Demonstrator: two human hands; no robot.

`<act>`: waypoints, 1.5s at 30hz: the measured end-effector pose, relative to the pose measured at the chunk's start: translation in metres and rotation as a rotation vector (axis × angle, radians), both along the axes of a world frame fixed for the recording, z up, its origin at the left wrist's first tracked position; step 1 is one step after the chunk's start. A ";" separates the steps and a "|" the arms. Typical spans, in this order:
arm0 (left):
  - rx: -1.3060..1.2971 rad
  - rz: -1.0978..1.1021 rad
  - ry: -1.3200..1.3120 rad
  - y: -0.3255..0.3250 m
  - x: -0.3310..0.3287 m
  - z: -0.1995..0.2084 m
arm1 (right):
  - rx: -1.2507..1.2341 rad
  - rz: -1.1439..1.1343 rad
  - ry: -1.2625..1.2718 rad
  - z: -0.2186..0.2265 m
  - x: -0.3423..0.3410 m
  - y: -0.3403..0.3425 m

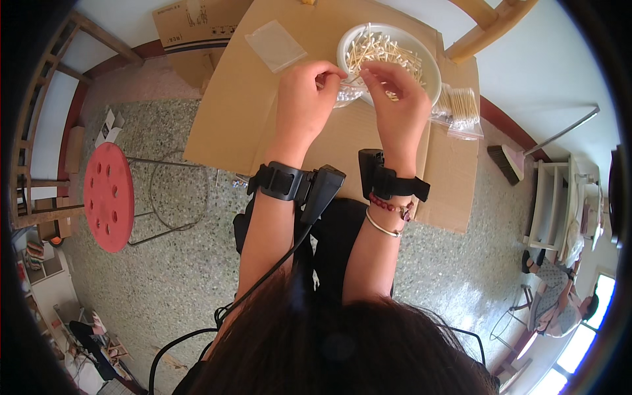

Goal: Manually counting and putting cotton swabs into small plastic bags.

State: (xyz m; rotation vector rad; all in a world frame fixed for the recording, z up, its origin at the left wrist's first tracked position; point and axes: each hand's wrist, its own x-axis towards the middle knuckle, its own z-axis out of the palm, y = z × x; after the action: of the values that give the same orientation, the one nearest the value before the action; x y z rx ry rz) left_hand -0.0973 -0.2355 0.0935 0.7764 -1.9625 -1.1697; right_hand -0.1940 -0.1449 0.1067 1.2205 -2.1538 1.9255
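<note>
My left hand [306, 99] and my right hand [403, 105] are close together over the near rim of a white round bowl [431, 74]. Both are closed, thumb against fingers, on the top edge of a small clear plastic bag [349, 97]. White tips of cotton swabs show through the bag; my fingers hide part of it. Loose cotton swabs [378, 49] fill the bowl, pointing every way. To the right of the bowl lie filled clear bags of cotton swabs [461, 105]. A flat clear bag [275, 46] lies left of the bowl.
Flattened cardboard [230, 112] covers the work surface. A red round stool [108, 197] stands at left and a wooden chair part [490, 26] at the back right. A broom [507, 163] and a white shelf [550, 201] are at right. Another person [559, 299] sits at far right.
</note>
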 end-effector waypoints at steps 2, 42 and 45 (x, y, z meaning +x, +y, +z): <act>-0.008 0.001 0.000 0.000 0.000 0.000 | 0.026 0.009 0.006 -0.001 0.000 0.000; -0.212 -0.041 -0.430 0.003 0.013 0.000 | 0.433 -0.111 0.101 -0.044 -0.014 0.004; -0.168 -0.090 -0.482 0.002 0.013 -0.009 | 0.549 -0.134 0.142 -0.044 -0.011 0.001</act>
State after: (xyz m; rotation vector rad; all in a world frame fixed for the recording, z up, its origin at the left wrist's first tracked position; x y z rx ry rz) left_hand -0.0845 -0.2332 0.0848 0.9535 -2.4758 -0.9077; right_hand -0.2049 -0.1435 0.0628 1.1758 -2.6934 1.1874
